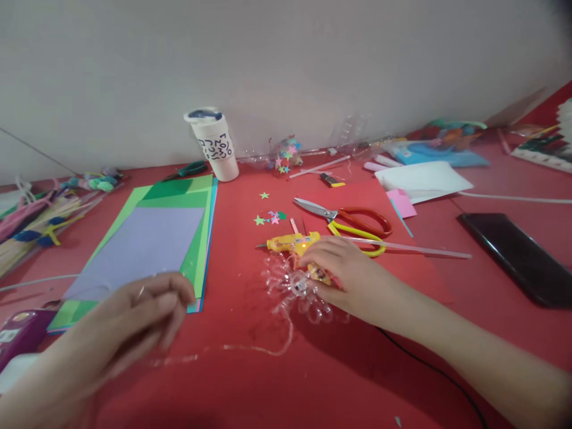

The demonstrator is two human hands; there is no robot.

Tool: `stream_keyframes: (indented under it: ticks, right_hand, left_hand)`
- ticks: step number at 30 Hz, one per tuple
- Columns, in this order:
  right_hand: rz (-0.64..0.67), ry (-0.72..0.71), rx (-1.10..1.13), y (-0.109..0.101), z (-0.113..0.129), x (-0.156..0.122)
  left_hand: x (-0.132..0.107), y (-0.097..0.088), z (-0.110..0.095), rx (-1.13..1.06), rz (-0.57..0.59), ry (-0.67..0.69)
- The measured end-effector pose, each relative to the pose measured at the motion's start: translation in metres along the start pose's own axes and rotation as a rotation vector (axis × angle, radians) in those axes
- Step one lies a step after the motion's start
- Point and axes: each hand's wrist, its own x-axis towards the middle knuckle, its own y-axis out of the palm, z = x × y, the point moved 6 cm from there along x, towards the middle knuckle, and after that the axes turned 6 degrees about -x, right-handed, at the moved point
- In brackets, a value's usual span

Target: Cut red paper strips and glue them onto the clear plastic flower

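My right hand [342,271] is wrapped round the handle of a yellow glue gun [286,242], whose nozzle points left and whose small light glows orange. A clear glue stick [415,247] sticks out to its right. Just below lies a clear looped flower shape [298,285], partly under my right hand, with a thin clear strand [250,347] trailing left. My left hand [145,313], slightly blurred, hovers over the lower edge of the coloured paper sheets [147,238]. Its fingers are loosely bent and apart, with nothing visible in them.
Red-and-yellow-handled scissors [364,220] lie behind the glue gun, near small paper stars [273,218]. A white tumbler [217,146] stands at the wall. A black phone [513,256] is at right, white paper [424,180] behind it. A black cord [429,363] runs toward the front edge.
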Motion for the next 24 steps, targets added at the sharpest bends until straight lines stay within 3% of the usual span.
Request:
stream_keyframes:
  ticks: [1,4,6,8,9,11,13,16,21,24]
  right_hand:
    - [-0.015,0.006,-0.025,-0.002,0.001,0.0]
    - [-0.04,0.01,-0.081,-0.005,0.007,0.0]
    - [-0.037,0.006,-0.105,-0.005,0.01,0.0]
    - [-0.038,0.003,-0.118,-0.004,0.011,-0.001]
    - [-0.038,0.004,-0.12,-0.003,0.011,-0.001]
    - [-0.045,0.009,-0.12,-0.002,0.011,-0.001]
    - [-0.054,0.029,-0.116,-0.001,0.01,-0.001]
    - [-0.078,0.074,-0.105,-0.001,0.007,-0.001]
    - [-0.096,0.072,-0.127,0.0,0.011,-0.003]
    - [-0.192,0.05,-0.109,-0.01,0.018,-0.007]
  left_hand:
    - [0.013,-0.005,0.002,0.018,-0.003,-0.019]
    - [0.045,-0.016,-0.004,0.198,-0.153,0.092]
    - [0.041,-0.016,-0.024,0.429,-0.403,0.366]
    - [0.017,0.008,-0.042,0.642,-0.503,0.642]
    - [0.003,0.024,-0.047,0.657,-0.468,0.742]
    - [-0.021,0.065,-0.051,0.64,-0.242,0.897]
    - [-0.038,0.101,-0.049,0.691,-0.085,0.96]
    - [-0.044,0.124,-0.045,0.763,-0.144,0.959]
    - [-0.041,0.123,-0.049,0.796,-0.322,0.863]
    - [-0.043,0.122,-0.052,0.651,-0.292,0.858]
